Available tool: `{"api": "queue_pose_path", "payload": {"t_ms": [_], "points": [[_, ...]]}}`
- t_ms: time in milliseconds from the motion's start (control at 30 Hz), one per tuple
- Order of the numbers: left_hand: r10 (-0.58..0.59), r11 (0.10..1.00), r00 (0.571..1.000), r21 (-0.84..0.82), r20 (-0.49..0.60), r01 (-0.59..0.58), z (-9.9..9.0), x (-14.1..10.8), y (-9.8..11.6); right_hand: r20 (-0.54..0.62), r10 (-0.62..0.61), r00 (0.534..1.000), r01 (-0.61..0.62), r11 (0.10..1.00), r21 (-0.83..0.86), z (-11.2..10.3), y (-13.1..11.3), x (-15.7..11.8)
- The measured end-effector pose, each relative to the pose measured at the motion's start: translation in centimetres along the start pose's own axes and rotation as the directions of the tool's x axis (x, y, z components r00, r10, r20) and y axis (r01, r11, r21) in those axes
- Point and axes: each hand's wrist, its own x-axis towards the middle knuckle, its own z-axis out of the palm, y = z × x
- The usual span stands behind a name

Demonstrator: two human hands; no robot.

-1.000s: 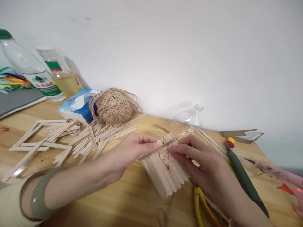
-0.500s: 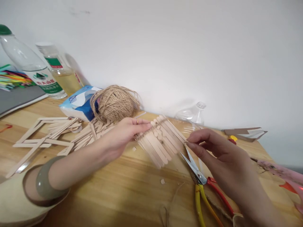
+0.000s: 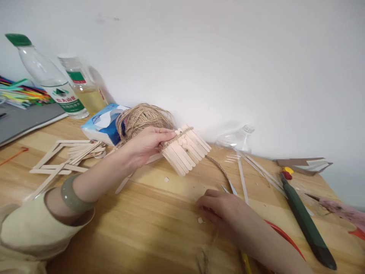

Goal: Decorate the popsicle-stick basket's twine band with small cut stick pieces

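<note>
My left hand is closed on a panel of craft sticks, pinching its left end between thumb and fingers. The sticks lie side by side, with a twine braid running across the panel near its upper end. Lower down, over the table, my right hand has its fingers curled downward. Its fingertips are hidden, so whatever they may hold cannot be made out. Under that hand and forearm lie scissors, mostly covered, one blade tip showing. A small wood scrap rests beside the right fingers.
A ball of twine sits against a tissue pack. Loose craft sticks spread at left, with bottles behind. A clear plastic bottle lies by the wall. A dark green-handled tool lies at right.
My right hand has left the panel's right edge and come down toward the table. The panel has risen slightly in my left hand. The green-handled tool has come into sight.
</note>
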Motion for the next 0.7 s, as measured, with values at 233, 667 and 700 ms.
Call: {"api": "queue_pose_path", "payload": {"t_ms": [233,667,700], "points": [[0.017,1.000,0.999,-0.018,0.039,-0.017,-0.4,0.1,0.2,-0.266,-0.005,0.964,0.035,0.994,0.108,-0.9,-0.3,-0.3],[0.044,0.999,0.996,-0.005,-0.075,-0.045,-2.0,0.3,2.0,-0.499,0.074,0.864,-0.174,0.972,-0.157,-3.8,1.8,-0.5],[0.045,0.999,0.996,-0.005,-0.073,-0.046,-2.0,0.4,2.0,-0.444,0.058,0.894,-0.166,0.964,-0.208,-3.5,2.0,0.5]]}}
